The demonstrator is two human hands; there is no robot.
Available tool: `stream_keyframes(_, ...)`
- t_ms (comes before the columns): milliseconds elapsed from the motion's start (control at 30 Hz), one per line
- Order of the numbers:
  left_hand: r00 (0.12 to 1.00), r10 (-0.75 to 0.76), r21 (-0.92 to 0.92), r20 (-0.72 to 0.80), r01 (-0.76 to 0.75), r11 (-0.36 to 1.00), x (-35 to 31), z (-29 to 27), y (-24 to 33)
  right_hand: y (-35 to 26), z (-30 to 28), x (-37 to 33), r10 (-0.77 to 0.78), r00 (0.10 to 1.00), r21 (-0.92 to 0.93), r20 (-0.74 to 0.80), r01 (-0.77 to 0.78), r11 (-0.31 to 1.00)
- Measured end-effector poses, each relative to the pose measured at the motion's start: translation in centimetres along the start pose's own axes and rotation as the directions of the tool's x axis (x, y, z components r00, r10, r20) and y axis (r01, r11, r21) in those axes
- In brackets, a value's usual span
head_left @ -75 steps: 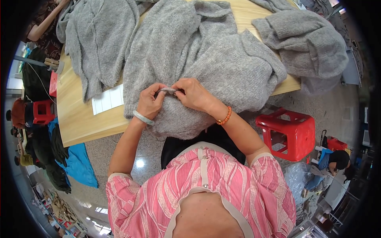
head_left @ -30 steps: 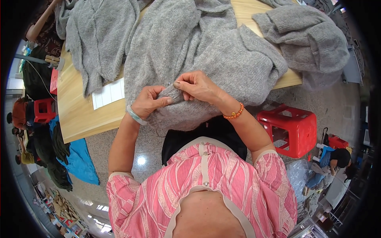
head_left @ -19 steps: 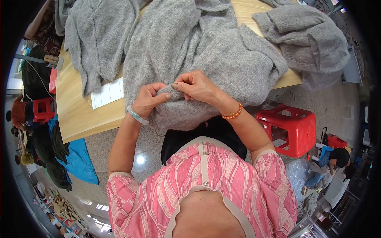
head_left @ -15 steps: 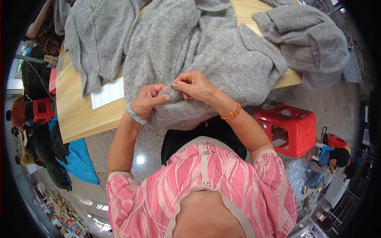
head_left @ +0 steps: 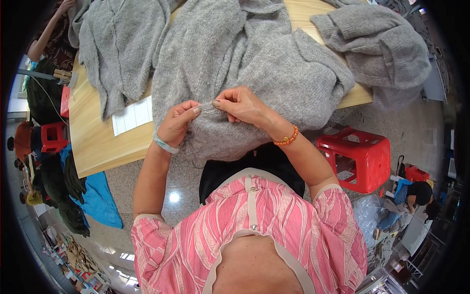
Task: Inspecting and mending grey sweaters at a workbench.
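A grey knitted garment (head_left: 284,73) is draped over the table's near edge and onto my lap. My left hand (head_left: 177,121) is closed, thumb against forefinger, pinching the knit near the garment's lower left part. Close by on the right, my right hand (head_left: 240,105) is also closed, its thumb and forefinger pressed together just above the same fabric. Whatever sits between those right fingertips is too small to make out. A small gap separates the two hands.
Other grey knits lie on the wooden table (head_left: 103,152), one at left (head_left: 125,49) and a bundle at right (head_left: 382,49). A white sheet (head_left: 133,116) lies at left. Red stools (head_left: 372,164) and a blue cloth (head_left: 103,201) are on the floor. Another person's arm (head_left: 48,34) shows far left.
My left hand has drawn slightly left and its thumb has closed up against the forefinger. The right hand has barely shifted. At far left, the other person's arm has moved.
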State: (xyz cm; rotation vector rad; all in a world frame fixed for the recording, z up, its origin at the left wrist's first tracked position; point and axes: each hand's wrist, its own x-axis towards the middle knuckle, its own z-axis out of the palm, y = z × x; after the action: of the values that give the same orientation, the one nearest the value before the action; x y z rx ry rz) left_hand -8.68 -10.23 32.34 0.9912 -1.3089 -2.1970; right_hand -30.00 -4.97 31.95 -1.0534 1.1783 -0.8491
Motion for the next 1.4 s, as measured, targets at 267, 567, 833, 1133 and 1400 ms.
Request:
stream_keyframes(267, 0.998, 0.039, 0.083, -0.046, -0.035, 0.996, 0.2, -0.2, -0.7, -0.8, 0.7, -0.5, -0.285, 0.958, -0.214, -0.027, 0.273, 0.938)
stream_keyframes(567, 0.996, 0.065, 0.212, -0.068, -0.049, 0.976, -0.1, 1.0, -0.1, -1.2, 0.7, -0.3, -0.290, 0.956, -0.338, -0.037, 0.261, 0.904)
stream_keyframes(833, 0.946, 0.298, 0.539, -0.128, -0.186, 0.821, 0.1, 1.9, -1.5, 0.5, 1.4, -0.8, -0.509, 0.857, -0.605, -0.079, 0.364, 0.708)
stream_keyframes(1133, 0.516, 0.844, 0.916, 0.146, -0.393, 0.082, -0.4, 3.9, -1.9, 0.9, 2.3, -2.0, -0.845, 0.532, -0.745, 0.054, 0.585, 0.320)
stream_keyframes(1400, 0.357, 0.914, 0.872, 0.193, -0.489, 0.007, -1.0, 3.6, -2.6, 0.8, 2.1, -2.4, -0.942, 0.320, -0.762, 0.099, 0.633, 0.135)
